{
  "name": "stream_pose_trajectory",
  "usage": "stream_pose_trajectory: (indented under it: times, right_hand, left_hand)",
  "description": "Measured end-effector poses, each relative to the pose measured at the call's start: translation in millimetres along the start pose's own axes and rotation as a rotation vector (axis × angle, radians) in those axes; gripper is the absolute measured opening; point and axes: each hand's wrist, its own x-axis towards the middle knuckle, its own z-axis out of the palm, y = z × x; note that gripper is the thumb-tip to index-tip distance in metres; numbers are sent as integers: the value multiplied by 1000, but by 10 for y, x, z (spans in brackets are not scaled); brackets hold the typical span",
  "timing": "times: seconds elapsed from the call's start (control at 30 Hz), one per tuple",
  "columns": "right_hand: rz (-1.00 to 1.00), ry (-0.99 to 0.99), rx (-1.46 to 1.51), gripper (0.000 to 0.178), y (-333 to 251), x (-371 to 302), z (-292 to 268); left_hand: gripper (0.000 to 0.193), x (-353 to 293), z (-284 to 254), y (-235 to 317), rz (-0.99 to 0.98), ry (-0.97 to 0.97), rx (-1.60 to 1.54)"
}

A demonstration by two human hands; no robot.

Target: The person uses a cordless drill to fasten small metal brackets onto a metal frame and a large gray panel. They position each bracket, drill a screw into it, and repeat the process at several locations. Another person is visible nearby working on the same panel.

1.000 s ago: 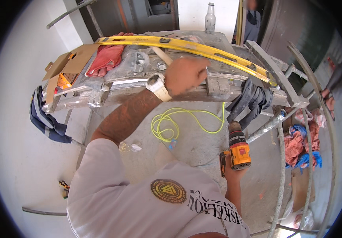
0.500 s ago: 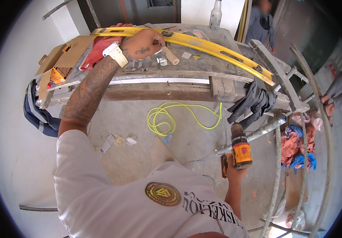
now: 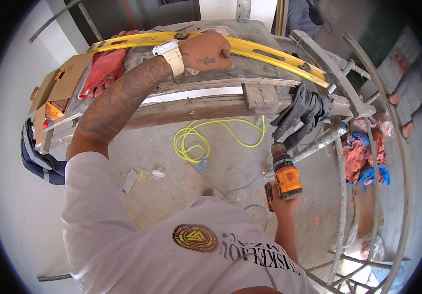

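My left hand (image 3: 208, 53), with a white watch (image 3: 171, 55) on its wrist, is over the workbench (image 3: 250, 73). Its fingers curl closed in front of the yellow spirit level (image 3: 269, 63), and what they hold, if anything, is hidden. Low on the right, my right hand (image 3: 285, 205) grips an orange and black cordless drill (image 3: 288, 182), its chuck pointing forward toward the bench. Red work gloves (image 3: 104, 73) lie left of my left hand, partly under the level.
An opened cardboard box (image 3: 61, 81) sits at the bench's left end. Dark cloth (image 3: 304, 112) drapes over its right corner, beside metal scaffold bars (image 3: 340, 196). A yellow-green hose (image 3: 184, 139) coils on the floor. Another person (image 3: 304, 17) stands at the back right.
My left hand has shifted right along the bench; the wooden rod and small metal pieces seen beside it are now hidden. The drill stays in my right hand. The view has shifted slightly.
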Motion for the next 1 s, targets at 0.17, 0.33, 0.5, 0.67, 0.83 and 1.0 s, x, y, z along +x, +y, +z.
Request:
stream_pose_trajectory:
  times: [0.17, 0.33, 0.5, 0.67, 0.83, 1.0]
  right_hand:
    - [89, -61, 73, 51, -216, 30, -124]
    - [91, 5, 117, 42, -218, 0, -157]
    - [128, 23, 181, 39, -275, 25, -166]
    - [80, 11, 159, 38, -270, 23, -167]
    - [93, 9, 176, 36, -320, 16, -153]
    - [97, -15, 200, 36, -261, -33, -174]
  left_hand:
    - [20, 171, 84, 75, 104, 116, 44]
    - [4, -39, 127, 410, 529, 542, 208]
    - [6, -47, 400, 453, 506, 330, 234]
    - [14, -21, 416, 315, 269, 130, -149]
    - [17, 17, 296, 405, 99, 65, -270]
    - [23, -8, 151, 441, 188, 81, -154]
